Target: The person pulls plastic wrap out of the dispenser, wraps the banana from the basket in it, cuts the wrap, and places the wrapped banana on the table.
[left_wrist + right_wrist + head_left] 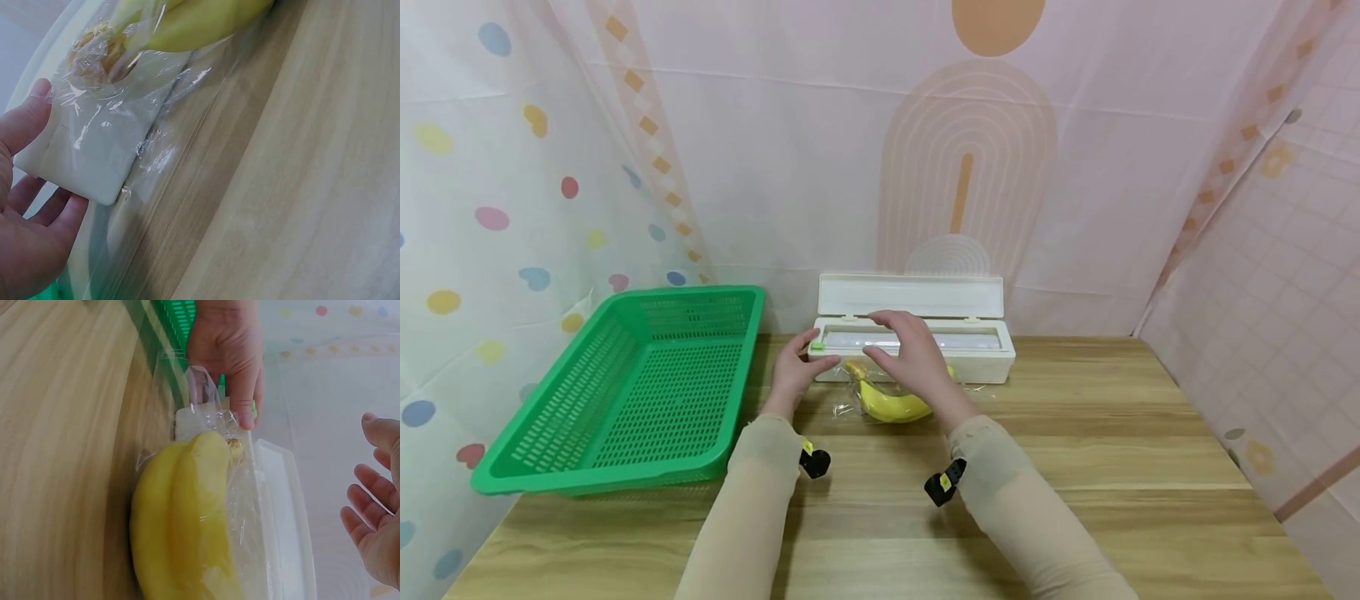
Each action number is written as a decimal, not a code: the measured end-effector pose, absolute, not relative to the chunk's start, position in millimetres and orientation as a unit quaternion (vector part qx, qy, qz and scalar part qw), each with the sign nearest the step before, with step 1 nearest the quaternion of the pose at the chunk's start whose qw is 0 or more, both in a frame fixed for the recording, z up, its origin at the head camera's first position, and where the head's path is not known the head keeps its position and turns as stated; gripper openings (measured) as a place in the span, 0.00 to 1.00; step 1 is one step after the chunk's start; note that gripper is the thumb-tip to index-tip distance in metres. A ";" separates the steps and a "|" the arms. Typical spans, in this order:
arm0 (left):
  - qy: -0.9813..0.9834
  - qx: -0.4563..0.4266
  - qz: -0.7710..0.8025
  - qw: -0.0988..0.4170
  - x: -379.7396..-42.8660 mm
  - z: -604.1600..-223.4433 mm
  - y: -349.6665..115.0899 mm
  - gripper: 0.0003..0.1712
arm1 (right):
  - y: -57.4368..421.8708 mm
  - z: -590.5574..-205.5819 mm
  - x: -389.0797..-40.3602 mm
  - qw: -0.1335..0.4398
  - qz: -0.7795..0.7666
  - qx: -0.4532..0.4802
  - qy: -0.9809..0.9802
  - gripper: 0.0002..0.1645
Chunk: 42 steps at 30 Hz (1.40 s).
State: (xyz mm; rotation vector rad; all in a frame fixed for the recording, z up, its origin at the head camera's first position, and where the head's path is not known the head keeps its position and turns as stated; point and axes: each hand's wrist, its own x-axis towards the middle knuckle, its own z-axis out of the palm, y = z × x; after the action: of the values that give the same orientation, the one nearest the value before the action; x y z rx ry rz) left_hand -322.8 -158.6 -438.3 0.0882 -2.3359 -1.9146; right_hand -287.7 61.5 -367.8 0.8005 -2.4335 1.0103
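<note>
A long white cling film dispenser box [988, 367] stands with its lid [910, 296] raised. Around its left end my left hand [792, 377] holds it, thumb at the front and fingers at the end face, as the left wrist view shows. Above the middle of the box, my right hand [917, 358] hovers with fingers spread and touches nothing; the right wrist view shows this hand [381, 506] apart from the box. Yellow bananas [891, 407], wrapped in clear film [87, 137], lie against the box's front. A small green slider [817, 346] sits at the box's left top edge.
To the left stands a green plastic basket [741, 408] with slotted sides. A wooden table [1112, 467] carries everything. Behind it hangs a patterned curtain [775, 167], close to the raised lid. Dark cameras are strapped on both wrists.
</note>
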 end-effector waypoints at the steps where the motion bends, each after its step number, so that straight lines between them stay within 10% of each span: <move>1: -0.772 0.029 -0.631 0.061 -322.8 -438.1 -158.5 0.41 | 60.6 -367.2 -288.4 0.195 0.359 0.287 -0.866 0.28; 31: -0.808 0.021 -0.579 0.107 -321.4 -436.6 -157.3 0.37 | 24.9 -353.5 -306.5 0.133 0.287 0.292 -0.902 0.30; 42: -0.803 0.026 -0.586 0.107 -322.4 -437.1 -157.2 0.37 | 7.4 -367.9 -310.7 0.190 0.190 0.310 -0.912 0.25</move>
State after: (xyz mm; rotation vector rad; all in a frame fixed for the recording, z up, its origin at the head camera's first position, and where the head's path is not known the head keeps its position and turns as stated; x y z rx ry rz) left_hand -322.4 -157.2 -437.1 0.0767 -2.3632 -1.7266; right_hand -310.7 7.4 -367.9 0.8724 -2.5632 0.5327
